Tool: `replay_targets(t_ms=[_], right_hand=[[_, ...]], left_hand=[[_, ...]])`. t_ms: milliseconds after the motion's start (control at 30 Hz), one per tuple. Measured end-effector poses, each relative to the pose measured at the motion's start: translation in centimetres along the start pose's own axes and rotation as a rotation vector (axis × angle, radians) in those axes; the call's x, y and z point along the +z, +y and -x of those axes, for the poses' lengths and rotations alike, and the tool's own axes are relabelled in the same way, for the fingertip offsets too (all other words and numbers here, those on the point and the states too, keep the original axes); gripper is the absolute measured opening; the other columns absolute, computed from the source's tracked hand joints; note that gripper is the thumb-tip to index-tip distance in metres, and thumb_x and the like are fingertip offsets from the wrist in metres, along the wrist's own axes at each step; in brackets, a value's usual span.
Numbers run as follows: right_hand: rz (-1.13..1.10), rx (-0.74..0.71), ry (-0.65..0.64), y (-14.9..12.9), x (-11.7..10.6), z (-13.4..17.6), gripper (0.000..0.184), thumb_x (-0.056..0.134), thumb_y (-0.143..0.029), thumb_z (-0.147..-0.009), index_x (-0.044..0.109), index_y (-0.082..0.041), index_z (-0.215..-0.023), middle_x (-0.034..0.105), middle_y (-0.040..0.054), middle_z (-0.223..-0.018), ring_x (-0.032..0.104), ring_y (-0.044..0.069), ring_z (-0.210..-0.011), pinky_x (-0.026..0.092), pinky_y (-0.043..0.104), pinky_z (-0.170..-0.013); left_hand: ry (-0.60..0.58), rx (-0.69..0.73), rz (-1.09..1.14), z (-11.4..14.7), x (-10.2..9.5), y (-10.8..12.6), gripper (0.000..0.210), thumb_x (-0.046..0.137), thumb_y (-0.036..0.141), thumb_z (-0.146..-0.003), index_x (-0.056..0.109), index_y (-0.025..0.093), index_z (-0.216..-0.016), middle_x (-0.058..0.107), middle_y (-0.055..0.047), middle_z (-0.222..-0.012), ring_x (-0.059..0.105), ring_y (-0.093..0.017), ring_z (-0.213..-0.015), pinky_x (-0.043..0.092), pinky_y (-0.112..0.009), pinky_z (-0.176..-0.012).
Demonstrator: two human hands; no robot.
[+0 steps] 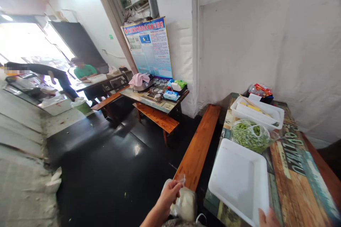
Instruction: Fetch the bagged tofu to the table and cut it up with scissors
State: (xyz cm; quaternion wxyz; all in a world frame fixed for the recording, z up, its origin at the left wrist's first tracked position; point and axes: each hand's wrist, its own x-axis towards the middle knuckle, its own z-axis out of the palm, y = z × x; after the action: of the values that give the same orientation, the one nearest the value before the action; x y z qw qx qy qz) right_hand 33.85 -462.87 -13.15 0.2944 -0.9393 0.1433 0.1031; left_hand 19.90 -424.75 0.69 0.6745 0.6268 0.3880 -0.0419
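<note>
My left hand (170, 195) is closed in a pinch, with a bit of clear plastic bag (182, 179) sticking out past the fingertips. Just below it, a translucent bag with whitish contents (186, 204) sits near the end of a wooden bench; whether it joins the pinched plastic I cannot tell. At the lower right, my right hand (268, 218) grips the near right rim of a shallow white tray (234, 177), partly cut off by the frame edge. The tray has nothing in it and lies on a patterned wooden table (295, 184).
Behind the tray lie a bag of green beans (249, 136) and a white bin (277, 122) with yellow pieces. A bench (199, 145) runs along the table's left. Farther off stand a cluttered table (162, 105), another bench (157, 117) and two people (86, 71) at the left.
</note>
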Motion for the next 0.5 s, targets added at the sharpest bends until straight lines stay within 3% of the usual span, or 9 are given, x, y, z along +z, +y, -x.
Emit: replay_targets(t_ms=[100, 233, 367, 500], right_hand=[[0.007, 0.000, -0.069, -0.6, -0.4, 0.5, 0.062, 0.034, -0.037, -0.076, 0.051, 0.000, -0.122, 0.059, 0.0321, -0.128, 0.050, 0.037, -0.132, 0.039, 0.042, -0.112], [-0.018, 0.020, -0.050, -1.6, -0.5, 2.3, 0.061, 0.039, -0.036, -0.075, 0.051, -0.001, -0.123, 0.059, 0.0283, -0.132, 0.049, 0.033, -0.133, 0.040, 0.037, -0.111], [-0.087, 0.058, -0.019, -3.8, 0.7, 5.6, 0.054, 0.045, -0.039, -0.076, 0.057, -0.007, -0.118, 0.068, 0.0210, -0.117, 0.060, 0.032, -0.120, 0.051, 0.034, -0.094], [-0.184, 0.096, 0.048, -6.7, 1.8, 8.6, 0.048, 0.048, -0.042, -0.079, 0.059, -0.012, -0.114, 0.072, 0.0133, -0.101, 0.065, 0.029, -0.109, 0.053, 0.032, -0.082]], left_hand=[[0.004, 0.014, 0.047, 0.7, -0.9, 0.2, 0.050, 0.073, 0.061, -0.056, 0.062, 0.014, -0.072, 0.047, 0.006, -0.047, 0.029, -0.004, -0.041, 0.016, -0.021, -0.044], [-0.036, 0.013, 0.080, 1.3, -2.7, 0.4, 0.055, 0.075, 0.063, -0.052, 0.063, 0.014, -0.072, 0.046, 0.006, -0.049, 0.029, -0.004, -0.042, 0.018, -0.020, -0.044], [-0.078, -0.004, 0.089, 1.6, -5.1, 0.1, 0.060, 0.075, 0.066, -0.053, 0.067, 0.013, -0.080, 0.047, 0.005, -0.052, 0.030, -0.004, -0.044, 0.021, -0.019, -0.044], [-0.143, -0.003, 0.053, 1.9, -8.1, -0.9, 0.067, 0.076, 0.070, -0.052, 0.069, 0.013, -0.086, 0.049, 0.004, -0.055, 0.034, -0.005, -0.046, 0.025, -0.019, -0.047]])
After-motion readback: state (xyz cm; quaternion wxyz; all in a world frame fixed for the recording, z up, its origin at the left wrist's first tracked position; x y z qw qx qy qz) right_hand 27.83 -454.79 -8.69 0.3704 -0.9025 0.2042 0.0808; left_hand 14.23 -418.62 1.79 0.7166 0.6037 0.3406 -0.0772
